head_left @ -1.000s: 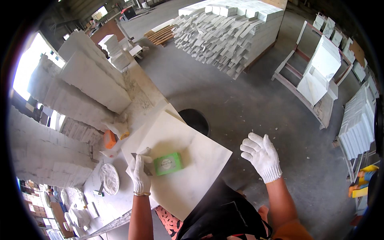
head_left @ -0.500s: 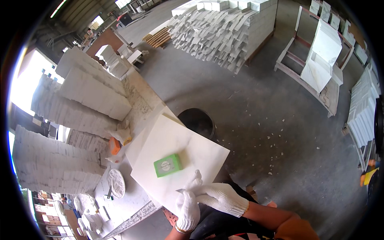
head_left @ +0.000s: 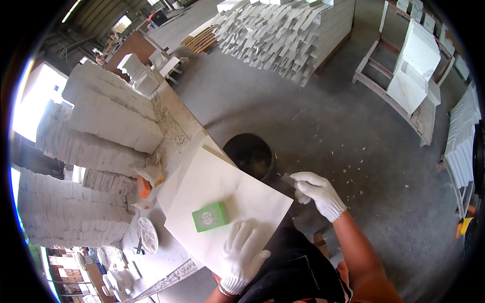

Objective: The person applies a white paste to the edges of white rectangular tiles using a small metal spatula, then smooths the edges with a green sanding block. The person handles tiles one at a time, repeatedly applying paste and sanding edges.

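A square white stone tile [head_left: 252, 198] lies at an angle on the bench, its near corner toward me. My left hand [head_left: 241, 257], in a white knitted glove, rests flat on the tile's near part with the fingers apart. On the tile just beyond it sits a green box-shaped block [head_left: 210, 217] with a pale round mark on top. Off the tile's right corner, my gloved right hand [head_left: 317, 191] pinches a small, flat grey scraper-like piece [head_left: 288, 180], its exact kind unclear. Below that piece stands a black bucket [head_left: 273, 164] on the floor.
A round dish of white paste [head_left: 147, 235] lies on the bench left of the tile. Behind it are an orange block [head_left: 144, 187] and tall stacks of stone slabs [head_left: 76, 202]. A large pile of stone strips [head_left: 262, 40] and a slab rack [head_left: 371, 76] stand farther off.
My hands were together over the tile's near edge and have parted. The right moved right toward the bucket with the grey piece; the left opened flat onto the tile.
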Motion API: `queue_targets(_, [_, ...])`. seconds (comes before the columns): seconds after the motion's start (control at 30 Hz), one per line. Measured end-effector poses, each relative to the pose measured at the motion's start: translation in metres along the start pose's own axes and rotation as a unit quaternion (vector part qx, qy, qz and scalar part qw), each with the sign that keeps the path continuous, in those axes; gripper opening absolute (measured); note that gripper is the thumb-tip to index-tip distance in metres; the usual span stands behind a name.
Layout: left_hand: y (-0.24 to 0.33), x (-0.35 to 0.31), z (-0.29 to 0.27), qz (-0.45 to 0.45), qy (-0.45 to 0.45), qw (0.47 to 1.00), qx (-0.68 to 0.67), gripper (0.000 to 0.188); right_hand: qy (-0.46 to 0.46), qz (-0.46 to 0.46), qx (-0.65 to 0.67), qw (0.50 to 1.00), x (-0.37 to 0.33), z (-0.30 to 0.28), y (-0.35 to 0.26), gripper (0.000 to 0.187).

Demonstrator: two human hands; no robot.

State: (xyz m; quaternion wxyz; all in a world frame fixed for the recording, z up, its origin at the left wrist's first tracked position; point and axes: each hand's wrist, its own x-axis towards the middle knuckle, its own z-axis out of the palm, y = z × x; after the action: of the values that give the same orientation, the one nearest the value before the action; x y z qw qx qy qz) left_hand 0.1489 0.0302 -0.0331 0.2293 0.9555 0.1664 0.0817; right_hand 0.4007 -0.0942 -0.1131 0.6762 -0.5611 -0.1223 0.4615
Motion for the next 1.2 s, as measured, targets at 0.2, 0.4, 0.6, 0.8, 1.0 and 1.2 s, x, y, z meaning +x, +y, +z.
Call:
queue_targets(0.2, [-0.005, -0.013, 0.011, -0.039, -0.043, 0.997, 0.050, 0.070, -0.081, 0.028, 0.089, 0.992, 0.035, 0.026, 0.019, 0.032])
queue_targets(0.4, [-0.009, -0.012, 0.015, -0.028, -0.029, 0.998, 0.045, 0.069, -0.119, 0.083, 0.118, 0.982, 0.009, -0.005, 0.016, 0.028])
queue_targets(0.6, [-0.009, -0.016, 0.017, -0.028, -0.015, 0.998, 0.055, 0.070, -0.056, -0.047, 0.272, 0.959, -0.011, 0.000, 0.058, 0.038])
queue_targets(0.8, [-0.008, -0.015, 0.016, -0.019, -0.006, 0.999, 0.043, 0.071, -0.002, -0.061, 0.294, 0.954, -0.018, 0.026, 0.094, 0.023])
queue_targets(1.0, [-0.008, -0.014, 0.016, -0.015, -0.005, 0.999, 0.044, 0.069, 0.064, -0.090, 0.290, 0.951, -0.015, 0.040, 0.105, 0.018])
queue_targets(1.2, [-0.009, -0.015, 0.018, -0.006, 0.011, 0.998, 0.061, 0.068, 0.069, -0.074, 0.173, 0.980, -0.043, 0.061, 0.099, 0.015])
